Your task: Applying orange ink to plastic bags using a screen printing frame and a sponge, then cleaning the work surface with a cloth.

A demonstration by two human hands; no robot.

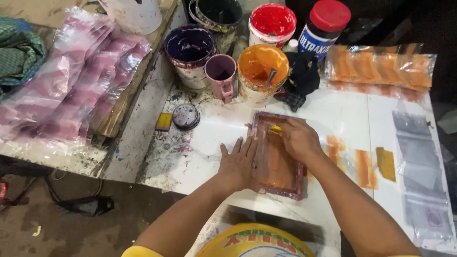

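A small purple-framed printing screen [296, 184] stained orange lies flat on the white table [333, 112]. My left hand [236, 163] rests flat, fingers apart, on the table and the frame's left edge. Inside the frame, near its top, my right hand [297, 138] is closed on a small yellow squeegee [276, 128]. The mesh under my right hand is hidden.
Paint tubs stand at the back: purple [189, 47], orange [262, 66], red [272, 21], dark green [218, 14], plus a pink mug [221, 74] and a red-lidded jar [323, 26]. Printed plastic bags lie left [66, 81], back right [381, 64] and right [421, 176]. A dark rag [302, 78] sits behind the frame.
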